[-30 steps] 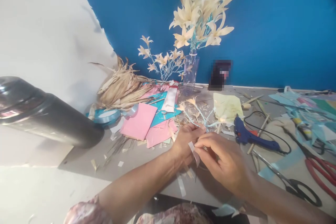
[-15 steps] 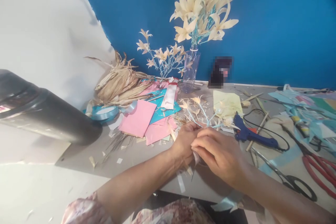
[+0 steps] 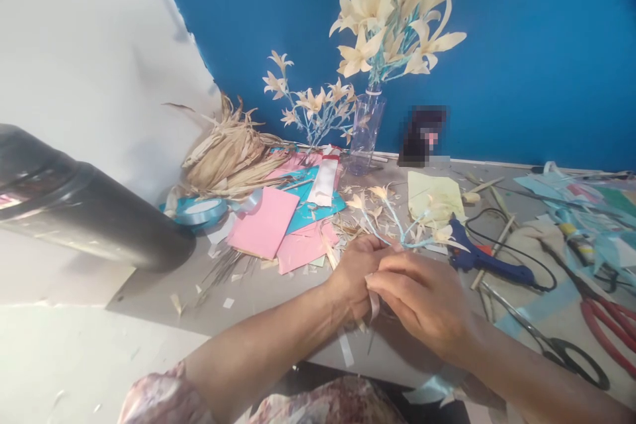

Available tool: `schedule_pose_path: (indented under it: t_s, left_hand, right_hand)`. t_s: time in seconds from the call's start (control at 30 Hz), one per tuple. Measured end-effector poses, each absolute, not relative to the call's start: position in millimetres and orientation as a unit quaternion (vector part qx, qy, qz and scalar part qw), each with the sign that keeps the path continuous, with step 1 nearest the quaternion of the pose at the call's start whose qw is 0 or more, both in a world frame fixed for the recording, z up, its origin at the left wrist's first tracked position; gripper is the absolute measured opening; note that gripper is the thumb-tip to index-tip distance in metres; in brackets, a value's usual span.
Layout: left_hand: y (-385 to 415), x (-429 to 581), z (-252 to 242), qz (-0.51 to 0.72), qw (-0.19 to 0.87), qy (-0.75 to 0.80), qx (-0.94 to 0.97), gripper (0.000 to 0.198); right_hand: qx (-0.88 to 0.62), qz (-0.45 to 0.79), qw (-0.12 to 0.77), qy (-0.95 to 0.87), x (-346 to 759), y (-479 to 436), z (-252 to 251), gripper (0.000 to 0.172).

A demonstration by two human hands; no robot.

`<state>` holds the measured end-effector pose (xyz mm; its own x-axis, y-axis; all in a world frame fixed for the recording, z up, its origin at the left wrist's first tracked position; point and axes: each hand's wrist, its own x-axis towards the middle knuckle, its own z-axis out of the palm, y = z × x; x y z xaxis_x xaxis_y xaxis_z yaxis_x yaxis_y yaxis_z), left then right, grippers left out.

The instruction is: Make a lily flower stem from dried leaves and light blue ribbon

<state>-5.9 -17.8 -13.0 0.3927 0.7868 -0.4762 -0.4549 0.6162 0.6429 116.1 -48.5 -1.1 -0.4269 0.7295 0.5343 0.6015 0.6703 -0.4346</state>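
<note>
My left hand (image 3: pixel 354 273) is closed around the base of a small artificial flower branch (image 3: pixel 397 225). The branch has light-blue wrapped stems and cream blossoms fanning out beyond my fingers. My right hand (image 3: pixel 422 295) lies against the left one, its thumb and fingertips pinched together at a pale strip of ribbon or tape (image 3: pixel 374 306) that hangs down between the hands. The lower stem is mostly hidden by my palms. To the right of the blossoms rests a blue glue gun (image 3: pixel 489 262).
Behind are a clear vase (image 3: pixel 366 136) of large cream flowers, dried husks (image 3: pixel 233 152), pink paper (image 3: pixel 265 222) and a blue ribbon roll (image 3: pixel 201 212). At right lie black-handled scissors (image 3: pixel 571 358) and red-handled scissors (image 3: pixel 609 324). A dark cylinder (image 3: pixel 94 202) leans in at left.
The view has shifted slightly, so the scene sits a little farther right. Both hands keep their grip, and the pale strip between them now hangs in a more visible curve.
</note>
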Motion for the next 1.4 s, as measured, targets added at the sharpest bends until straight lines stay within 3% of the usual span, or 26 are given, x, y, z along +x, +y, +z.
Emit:
schedule_pose_path:
  t_s: [0.17,0.5,0.8,1.03,1.4]
  left_hand:
    - [-18,-7,-12,0.381,0.802,0.410,0.209,0.020]
    - [-17,-6,-15,0.380,0.806,0.405,0.205,0.017]
    - [-17,-7,-15,0.360,0.813,0.405,0.213,0.017]
    - [-13,-5,-20,0.488,0.688,0.454,0.288,0.022]
    - [-9,-7,-10,0.539,0.573,0.485,0.381,0.013]
  right_hand:
    - [-0.331,0.034,0.367,-0.869,117,-47,-4,0.023]
    - [-0.334,0.056,0.368,-0.866,119,-48,-13,0.024]
    - [-0.343,0.029,0.378,-0.860,116,-48,-12,0.014]
    - [-0.402,-0.014,0.358,-0.843,108,-55,0,0.017]
    - [-0.447,0.027,0.374,-0.812,101,-56,6,0.017]
